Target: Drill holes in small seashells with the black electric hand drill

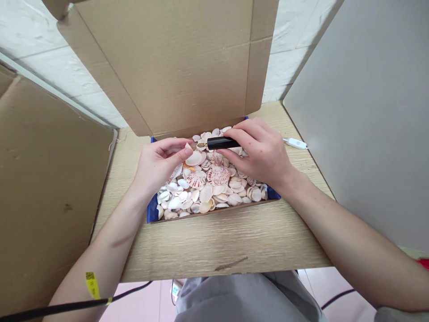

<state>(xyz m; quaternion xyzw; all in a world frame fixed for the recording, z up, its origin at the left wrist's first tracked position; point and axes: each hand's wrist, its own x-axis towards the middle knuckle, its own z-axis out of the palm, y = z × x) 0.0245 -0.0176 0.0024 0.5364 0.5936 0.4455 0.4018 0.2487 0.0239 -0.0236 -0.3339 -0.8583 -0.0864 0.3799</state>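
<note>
Between the thumb and fingers of my left hand (164, 161) is a small whitish seashell (188, 148), held up over the box. My right hand (259, 147) grips a black mini electric drill (221, 142) with a brass-coloured chuck. The drill lies level, its thin tip pointing left at the shell. Whether the tip touches the shell I cannot tell. Under both hands, a shallow cardboard box (153, 210) with blue sides holds many loose shells, mostly white. Two larger ribbed scallop shells (218, 175) with reddish markings lie near its middle.
The box's cardboard lid (174, 62) stands upright behind it. On the wooden table (214, 243), a white inline switch (296, 143) lies to the right. A cardboard panel (43, 179) rises at left, a grey panel (368, 112) at right. A black cable (67, 307) crosses the lower left.
</note>
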